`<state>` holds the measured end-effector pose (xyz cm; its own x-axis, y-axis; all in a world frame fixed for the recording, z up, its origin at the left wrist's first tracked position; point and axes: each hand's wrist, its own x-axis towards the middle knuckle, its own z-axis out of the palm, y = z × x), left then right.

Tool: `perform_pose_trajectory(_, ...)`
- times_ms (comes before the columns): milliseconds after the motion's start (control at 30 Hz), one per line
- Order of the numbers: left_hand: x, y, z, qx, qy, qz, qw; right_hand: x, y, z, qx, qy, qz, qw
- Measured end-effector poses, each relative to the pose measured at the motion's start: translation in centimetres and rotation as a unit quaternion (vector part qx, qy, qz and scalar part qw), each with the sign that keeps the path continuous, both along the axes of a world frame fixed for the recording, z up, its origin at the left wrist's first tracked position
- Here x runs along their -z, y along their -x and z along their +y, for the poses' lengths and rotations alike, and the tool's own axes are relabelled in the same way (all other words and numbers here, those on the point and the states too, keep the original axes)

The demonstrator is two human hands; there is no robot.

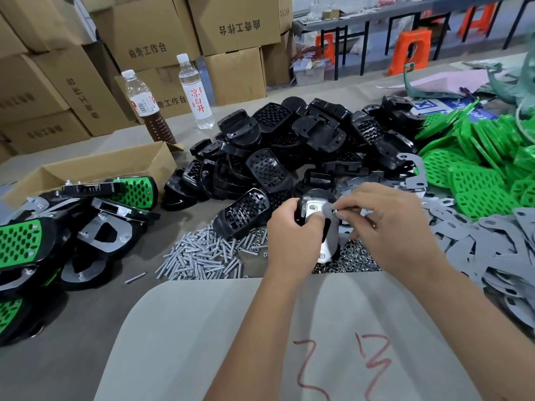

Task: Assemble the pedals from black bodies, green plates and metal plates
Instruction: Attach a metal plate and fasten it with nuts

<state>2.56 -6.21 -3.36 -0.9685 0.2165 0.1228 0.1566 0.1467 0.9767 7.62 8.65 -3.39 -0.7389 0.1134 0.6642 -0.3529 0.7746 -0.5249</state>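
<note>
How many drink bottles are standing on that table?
2. A bottle of brown drink stands behind the open cardboard box; a clear water bottle stands just to its right, beside the pile of black bodies. Others could be hidden behind the piles.

My black bodies (304,140) are grid-holed, green plates (474,180) dotted with oval holes, metal plates (515,250) flat grey, screws (199,256) silver, boxes (237,21) brown with black print.

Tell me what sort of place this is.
Most likely a small factory or workshop assembly bench. Parts lie in bulk heaps: black pedal bodies, green plates and loose bolts. Stacked cardboard cartons stand behind, and finished pedals pile up at the left.
</note>
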Motion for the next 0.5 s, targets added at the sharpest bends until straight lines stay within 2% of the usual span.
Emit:
perform_pose_trajectory(100, -0.04, 0.19, -0.04, 0.012, -0.014, -0.038, 0.999, -0.18, 0.01, -0.06, -0.013, -0.021, 0.009, 1.000)
perform_pose_trajectory(267, -0.03, 0.23, -0.04, 0.022, -0.021, -0.073, 0.997, 0.02, 0.16, 0.24, -0.030, 0.005, -0.011, 0.999)
perform_pose_trajectory(400, -0.15, -0.01, 0.11, 0.012, -0.011, -0.046, 0.999, 0.14, 0.19, 0.07, -0.037, 0.071, -0.027, 0.996)
perform_pose_trajectory(500, -0.08, 0.03, 0.09, 0.009, -0.024, -0.058, 0.998, 0.42, 0.11, -0.07, -0.050, 0.118, -0.024, 0.992)
